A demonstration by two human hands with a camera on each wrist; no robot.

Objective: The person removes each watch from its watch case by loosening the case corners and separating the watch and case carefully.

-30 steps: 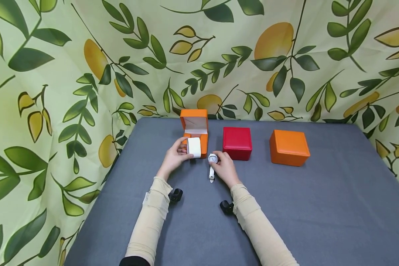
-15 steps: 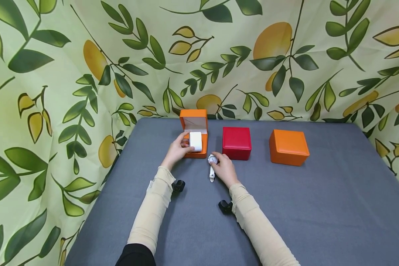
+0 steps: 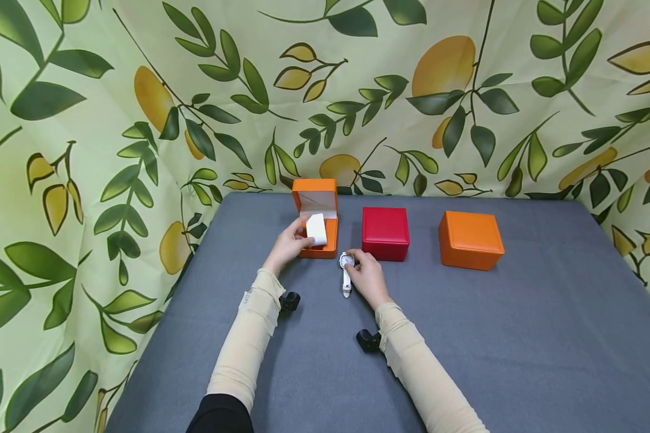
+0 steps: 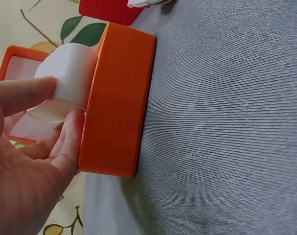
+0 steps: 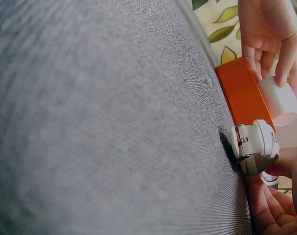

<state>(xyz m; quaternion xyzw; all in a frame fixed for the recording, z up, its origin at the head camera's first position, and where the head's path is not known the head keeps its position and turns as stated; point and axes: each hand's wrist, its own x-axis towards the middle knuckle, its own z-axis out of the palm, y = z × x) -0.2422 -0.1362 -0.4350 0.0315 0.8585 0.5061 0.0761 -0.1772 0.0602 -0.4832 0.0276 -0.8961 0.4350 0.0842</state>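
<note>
My left hand [image 3: 288,246] pinches a white watch cushion [image 3: 316,228] between thumb and fingers. The cushion tilts a little, partly inside an open orange watch box [image 3: 331,240] whose lid stands up at the back. In the left wrist view the cushion [image 4: 70,71] leans over the rim of the orange box [image 4: 119,103]. Just in front of the box, my right hand [image 3: 367,278] holds a wristwatch [image 3: 346,282] by its case, its white strap trailing toward me. The right wrist view shows the buckled strap [image 5: 256,139] close up; some fingertips are hidden behind the watch.
A closed red box [image 3: 386,233] stands right of the open one, and a closed orange box [image 3: 471,240] stands farther right. Grey cloth [image 3: 520,349] covers the table. Leaf-patterned fabric [image 3: 390,108] hangs behind and at the sides.
My left hand has carried the white cushion away from me, from the box's front edge to over its inside, then tilted it slightly. The right hand and wristwatch have hardly moved.
</note>
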